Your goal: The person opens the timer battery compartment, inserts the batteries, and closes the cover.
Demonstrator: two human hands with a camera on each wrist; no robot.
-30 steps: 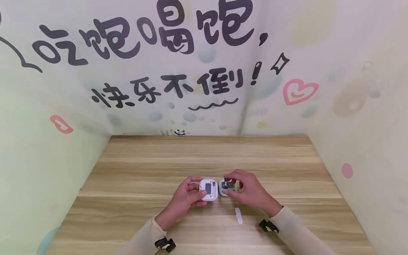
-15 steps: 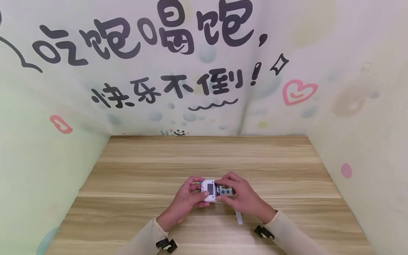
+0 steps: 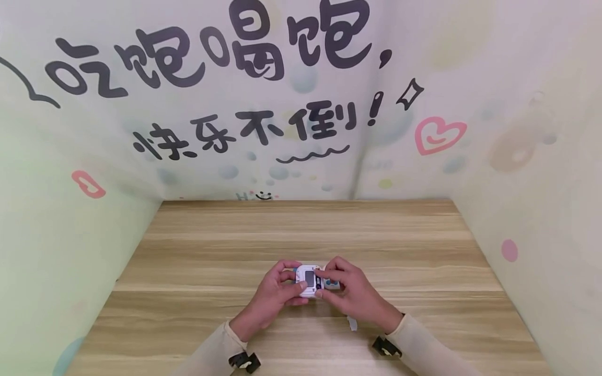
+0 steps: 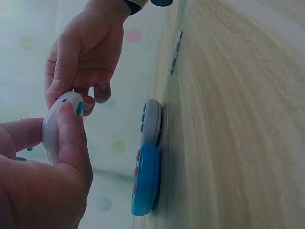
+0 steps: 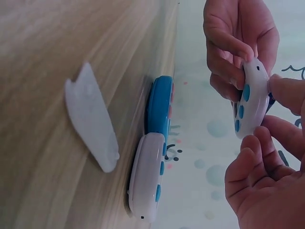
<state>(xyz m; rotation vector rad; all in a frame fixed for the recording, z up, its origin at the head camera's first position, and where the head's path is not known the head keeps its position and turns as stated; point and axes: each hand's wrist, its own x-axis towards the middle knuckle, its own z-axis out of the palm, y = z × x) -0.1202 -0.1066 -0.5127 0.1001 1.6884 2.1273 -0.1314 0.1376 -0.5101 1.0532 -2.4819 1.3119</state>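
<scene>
My left hand (image 3: 269,293) grips a white digital timer (image 3: 309,278) with its back turned up. The timer's blue buttons (image 5: 246,92) face downward in the right wrist view. At the timer's right end, thumb and fingertips of my right hand (image 3: 359,295) hold a dark battery (image 3: 319,282) at the battery slot. Whether it is fully seated cannot be told. Below the hands, a second white timer (image 5: 147,176) and a blue timer (image 5: 161,102) lie end to end on the table. A white battery cover (image 5: 91,119) lies closer to the person.
The wood-grain table (image 3: 301,230) is bounded by a patterned back wall (image 3: 301,180) and side walls. A dark strapped device (image 3: 386,347) sits on each wrist.
My right hand has moved left, bringing the battery from beside the held timer into its slot. My left hand and the timer have shifted only slightly right, now above the timers on the table.
</scene>
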